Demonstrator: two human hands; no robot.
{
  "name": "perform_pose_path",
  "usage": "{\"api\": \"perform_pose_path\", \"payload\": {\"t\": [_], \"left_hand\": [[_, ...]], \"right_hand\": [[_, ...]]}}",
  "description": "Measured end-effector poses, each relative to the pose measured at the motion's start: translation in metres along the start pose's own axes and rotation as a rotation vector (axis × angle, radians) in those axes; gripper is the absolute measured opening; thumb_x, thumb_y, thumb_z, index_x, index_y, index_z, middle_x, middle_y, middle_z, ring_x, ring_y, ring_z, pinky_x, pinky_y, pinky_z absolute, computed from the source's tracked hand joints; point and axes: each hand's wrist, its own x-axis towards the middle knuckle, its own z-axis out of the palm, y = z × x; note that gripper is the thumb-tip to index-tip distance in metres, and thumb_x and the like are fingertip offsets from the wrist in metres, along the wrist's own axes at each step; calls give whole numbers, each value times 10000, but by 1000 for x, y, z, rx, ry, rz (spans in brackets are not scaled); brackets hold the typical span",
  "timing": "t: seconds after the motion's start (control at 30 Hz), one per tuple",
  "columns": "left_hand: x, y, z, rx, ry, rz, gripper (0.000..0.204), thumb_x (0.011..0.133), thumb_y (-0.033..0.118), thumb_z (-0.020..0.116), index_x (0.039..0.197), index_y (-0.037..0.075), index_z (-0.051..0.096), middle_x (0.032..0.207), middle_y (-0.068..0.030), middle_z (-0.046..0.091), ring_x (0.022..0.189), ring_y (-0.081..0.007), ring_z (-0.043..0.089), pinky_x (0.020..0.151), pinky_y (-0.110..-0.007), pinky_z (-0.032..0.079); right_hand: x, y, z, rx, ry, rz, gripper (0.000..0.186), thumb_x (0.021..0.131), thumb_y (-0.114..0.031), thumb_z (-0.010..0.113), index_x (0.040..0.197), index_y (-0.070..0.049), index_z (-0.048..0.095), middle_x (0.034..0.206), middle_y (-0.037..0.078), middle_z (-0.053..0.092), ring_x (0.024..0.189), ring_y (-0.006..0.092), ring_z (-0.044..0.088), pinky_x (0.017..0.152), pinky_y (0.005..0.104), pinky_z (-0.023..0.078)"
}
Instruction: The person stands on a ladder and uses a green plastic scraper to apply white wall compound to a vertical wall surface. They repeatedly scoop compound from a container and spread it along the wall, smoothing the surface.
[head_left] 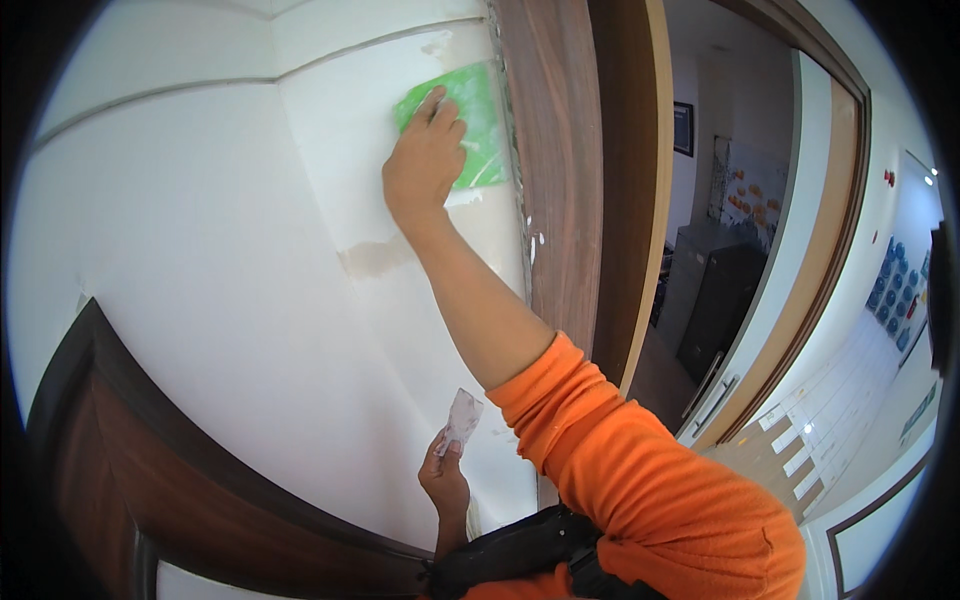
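My right hand point(425, 160) is raised high against the white wall point(220, 220), its fingers closed on a green plastic putty spreader point(478, 125). The spreader is a flat, squarish sheet smeared with white filler, lying against the wall beside the brown wooden door frame point(550, 170). Lower down, my left hand point(445, 488) pinches a small flat rectangular scraper point(461, 420) coated in whitish filler. It is held up in front of the wall, apart from the spreader. Beige and white filler patches point(375, 258) show on the wall below my right hand.
A dark wooden panel with a curved-looking edge point(90, 400) stands at lower left. To the right is an open doorway with a dark cabinet point(725, 300) inside. A sliding door with a metal handle point(715, 405) and a corridor with blue water bottles point(897, 290) lie farther right.
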Motion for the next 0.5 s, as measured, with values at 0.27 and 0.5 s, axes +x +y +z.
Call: {"api": "perform_pose_path", "payload": {"t": [0.27, 0.5], "left_hand": [[1, -4, -6, -14, 4, 31, 319, 958, -9, 573, 1251, -136, 586, 1141, -184, 683, 1061, -218, 653, 954, -314, 505], [1, -14, -7, 8, 12, 10, 309, 958, -2, 577, 1238, -131, 598, 1115, -179, 693, 1041, -207, 661, 940, -306, 512]], "right_hand": [[-43, 22, -66, 396, 174, -654, 437, 838, 8, 563, 1271, 58, 589, 1140, 212, 575, 943, 317, 564, 743, 396, 508], [45, 57, -73, 108, 311, -1003, 349, 797, -50, 613, 1133, 31, 660, 1055, 108, 590, 894, 241, 545, 726, 348, 457]]}}
